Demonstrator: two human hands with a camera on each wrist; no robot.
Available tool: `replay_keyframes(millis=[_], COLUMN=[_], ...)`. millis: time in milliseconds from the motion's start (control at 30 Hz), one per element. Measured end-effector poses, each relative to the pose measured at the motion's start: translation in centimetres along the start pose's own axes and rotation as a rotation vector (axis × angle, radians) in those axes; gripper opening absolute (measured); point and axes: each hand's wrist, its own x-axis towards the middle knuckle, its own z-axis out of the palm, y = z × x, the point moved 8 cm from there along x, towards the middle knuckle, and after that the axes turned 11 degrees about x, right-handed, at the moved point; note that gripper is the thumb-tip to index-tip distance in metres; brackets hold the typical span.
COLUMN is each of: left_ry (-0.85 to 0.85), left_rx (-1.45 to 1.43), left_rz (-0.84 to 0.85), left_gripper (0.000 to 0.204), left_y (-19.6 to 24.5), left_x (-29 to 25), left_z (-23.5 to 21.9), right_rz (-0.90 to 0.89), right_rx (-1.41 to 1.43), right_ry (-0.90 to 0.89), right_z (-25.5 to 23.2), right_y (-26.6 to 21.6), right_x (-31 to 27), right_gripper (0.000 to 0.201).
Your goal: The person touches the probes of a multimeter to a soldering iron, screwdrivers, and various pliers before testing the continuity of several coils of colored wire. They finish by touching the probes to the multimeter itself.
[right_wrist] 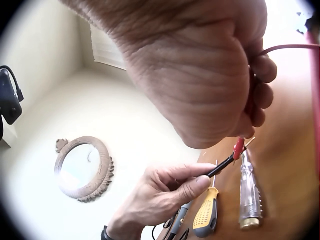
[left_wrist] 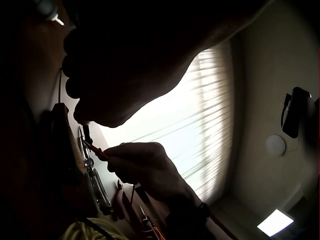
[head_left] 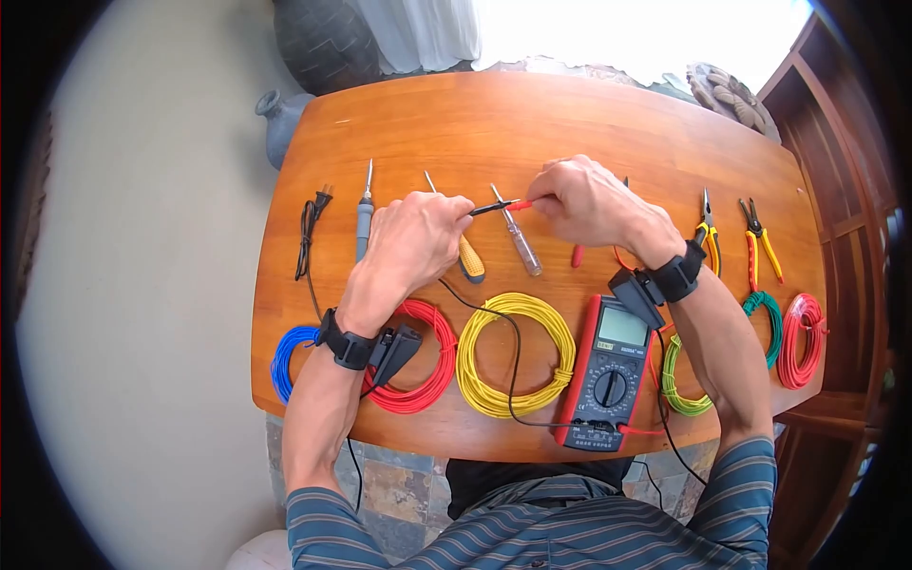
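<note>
In the head view my left hand (head_left: 411,239) pinches a black test probe (head_left: 488,207), and my right hand (head_left: 591,204) grips a red test probe (head_left: 519,204). The two probe ends meet or cross between the hands, above a clear-handled screwdriver (head_left: 523,243). The right wrist view shows the black probe (right_wrist: 221,166) crossing the red probe (right_wrist: 239,147) near their tips; whether the metal touches is unclear. A black lead runs from beneath my left hand to the red-and-black multimeter (head_left: 608,375). In the left wrist view my left hand (left_wrist: 120,75) is dark.
Wire coils in blue (head_left: 288,361), red (head_left: 439,380), yellow (head_left: 475,392) and other colours lie along the near edge. A soldering iron (head_left: 364,223), a yellow-handled screwdriver (head_left: 470,259), pliers (head_left: 706,235) and wire strippers (head_left: 753,237) lie farther back. A corded plug (head_left: 307,228) is at left.
</note>
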Motion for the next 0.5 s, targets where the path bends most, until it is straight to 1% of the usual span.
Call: replay_keyframes(millis=[33,100,167,200,267,300,367,500], left_ry=[-0.011,-0.009,-0.006,0.011,0.026,0.032,0.032,0.066], left_rx=[0.030,0.056,0.073,0.085,0.089,0.105,0.125,0.106], left_rz=[-0.022,-0.023,-0.008,-0.011,0.003,-0.006,-0.022,0.012], left_gripper=[0.019,0.019,0.019,0.019,0.019,0.019,0.019,0.019], left_y=[-0.2,-0.3,-0.1,-0.1,0.5,0.7,1.2,3.0], left_x=[-0.1,-0.3,-0.5,-0.6,-0.8,-0.9,-1.1,-1.1], left_z=[0.0,-0.3,-0.5,-0.8,-1.3,-1.6,-2.3,-2.9], right_rz=[0.006,0.017,0.022,0.038,-0.009,0.005,0.006,0.089], right_rx=[0.004,0.006,0.055,0.049,0.006,0.002,0.054,0.047], right_ry=[0.026,0.056,0.142,0.150,0.217,0.225,0.337,0.350], right_z=[-0.8,-2.0,-3.7,-4.3,-5.9,-6.5,-8.4,-9.6], right_y=[0.1,0.0,0.2,0.6,0.7,0.8,0.7,2.4], right_x=[-0.2,-0.7,-1.6,-2.1,-3.2,-3.9,-5.4,-7.7], right_gripper=[0.018,0.018,0.016,0.016,0.016,0.016,0.018,0.017])
